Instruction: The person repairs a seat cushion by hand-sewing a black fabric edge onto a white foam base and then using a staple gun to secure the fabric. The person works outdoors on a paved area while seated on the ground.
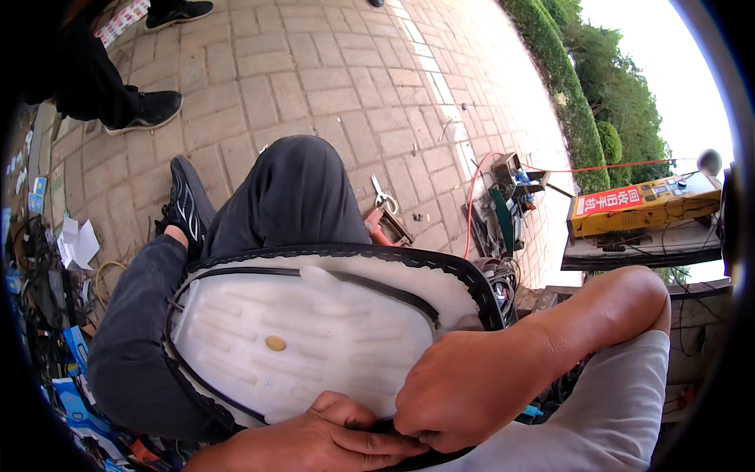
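Observation:
A scooter or motorbike seat lies upside down across my lap. Its white ribbed plastic base (346, 338) faces up, with a yellowish oval spot (275, 344) in it. A black seat cover (377, 251) wraps round the rim, its folded edge puckered along the far side. My right hand (464, 385) is closed in a fist at the near right rim, gripping the cover edge. Beside it my left hand (314, 440) presses the same stretch of the edge, fingers together and thumb on the base. The fingertips of both hands are partly hidden.
On the paving beyond my knee lie scissors (383, 193) and a red-handled tool (381, 228). Farther right are a tool box (510, 177), coiled cables (499, 275) and a yellow box (645, 206). Packets (75, 401) crowd the left; another person's shoe (149, 110) is far left.

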A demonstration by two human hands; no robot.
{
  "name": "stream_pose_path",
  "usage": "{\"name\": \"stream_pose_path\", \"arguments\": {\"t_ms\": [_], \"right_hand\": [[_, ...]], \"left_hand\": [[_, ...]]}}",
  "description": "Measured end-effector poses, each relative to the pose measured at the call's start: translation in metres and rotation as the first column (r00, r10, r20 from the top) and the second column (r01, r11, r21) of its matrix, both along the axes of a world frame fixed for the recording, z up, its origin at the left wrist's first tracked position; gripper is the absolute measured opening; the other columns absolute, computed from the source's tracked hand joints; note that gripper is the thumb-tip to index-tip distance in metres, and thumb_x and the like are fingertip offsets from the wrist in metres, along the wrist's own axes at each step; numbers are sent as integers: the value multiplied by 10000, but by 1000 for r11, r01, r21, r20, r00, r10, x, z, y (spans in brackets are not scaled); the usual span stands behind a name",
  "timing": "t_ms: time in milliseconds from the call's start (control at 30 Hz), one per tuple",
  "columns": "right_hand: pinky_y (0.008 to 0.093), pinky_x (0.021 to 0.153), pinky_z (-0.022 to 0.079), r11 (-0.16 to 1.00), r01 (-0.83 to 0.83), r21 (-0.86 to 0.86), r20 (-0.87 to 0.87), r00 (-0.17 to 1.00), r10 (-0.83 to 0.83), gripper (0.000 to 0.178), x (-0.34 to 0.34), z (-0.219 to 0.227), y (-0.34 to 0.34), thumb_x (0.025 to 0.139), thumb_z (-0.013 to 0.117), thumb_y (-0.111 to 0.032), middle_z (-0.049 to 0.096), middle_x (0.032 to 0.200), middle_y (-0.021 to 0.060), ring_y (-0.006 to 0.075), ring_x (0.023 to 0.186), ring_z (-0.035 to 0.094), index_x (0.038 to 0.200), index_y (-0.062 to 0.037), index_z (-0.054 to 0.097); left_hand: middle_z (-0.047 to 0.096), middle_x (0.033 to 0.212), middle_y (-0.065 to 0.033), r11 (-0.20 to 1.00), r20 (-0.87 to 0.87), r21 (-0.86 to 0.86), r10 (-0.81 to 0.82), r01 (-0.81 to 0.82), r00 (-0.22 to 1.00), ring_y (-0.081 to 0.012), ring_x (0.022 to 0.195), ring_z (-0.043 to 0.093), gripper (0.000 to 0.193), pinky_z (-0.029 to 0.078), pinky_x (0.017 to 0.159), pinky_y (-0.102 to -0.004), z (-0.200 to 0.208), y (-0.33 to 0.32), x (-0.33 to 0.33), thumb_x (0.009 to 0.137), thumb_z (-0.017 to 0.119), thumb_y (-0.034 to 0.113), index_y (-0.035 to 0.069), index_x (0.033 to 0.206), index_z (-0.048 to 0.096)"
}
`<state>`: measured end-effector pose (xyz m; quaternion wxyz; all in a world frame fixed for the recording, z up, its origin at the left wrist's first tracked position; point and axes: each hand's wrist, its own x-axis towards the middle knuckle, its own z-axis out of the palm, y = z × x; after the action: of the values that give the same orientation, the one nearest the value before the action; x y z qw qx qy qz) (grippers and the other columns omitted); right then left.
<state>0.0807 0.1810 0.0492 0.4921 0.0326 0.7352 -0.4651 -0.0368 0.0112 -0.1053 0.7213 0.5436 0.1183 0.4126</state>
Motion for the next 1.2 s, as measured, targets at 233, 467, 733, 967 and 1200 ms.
{"name": "stream_pose_path", "arguments": {"t_ms": [233,467,733,967,1200], "right_hand": [[385,735,517,786,612,85,-948,293,-125,437,56,1,32,864,732,-323,604,1117,166,265,929,613,1140,-8,607],[430,1134,318,138,924,-357,-293,29,-956,973,209,-154,-113,806,806,-325,329,1528,118,244,1376,375,1529,-27,227],[347,1080,363,-29,828,-560,-327,-254,-910,1015,137,-187,-89,774,806,-348,432,1434,83,193,1296,440,1535,-29,215],[300,1007,411,-194,575,-795,-155,-502,-851,821,61,-122,1,867,697,-429,520,1317,79,160,1191,509,1478,-23,328],[266,700,509,-120,302,-946,-45,-488,-872,492,-17,-61,54,979,499,-519,634,904,70,146,793,619,1113,-52,577]], "left_hand": [[699,1208,-86,905,-51,252,366,-343,929,-247,929,613,282,407,850,-360,25,8,-19,753,660,58,13,1018,743],[689,1217,-131,942,-25,240,247,-234,969,-288,953,591,330,380,905,-399,21,15,-20,697,601,41,-11,993,736],[661,1235,-183,873,-41,312,405,-374,913,-303,1047,579,375,411,937,-408,24,21,-11,759,549,-29,-43,1101,702],[608,1354,-144,655,24,365,704,-662,709,-255,1016,546,556,410,927,-321,52,72,-1,722,516,-162,-12,1238,658],[597,1370,-131,357,-168,645,929,-676,331,-249,1011,547,522,427,963,-307,146,102,2,782,507,-130,-1,1271,636]]}}
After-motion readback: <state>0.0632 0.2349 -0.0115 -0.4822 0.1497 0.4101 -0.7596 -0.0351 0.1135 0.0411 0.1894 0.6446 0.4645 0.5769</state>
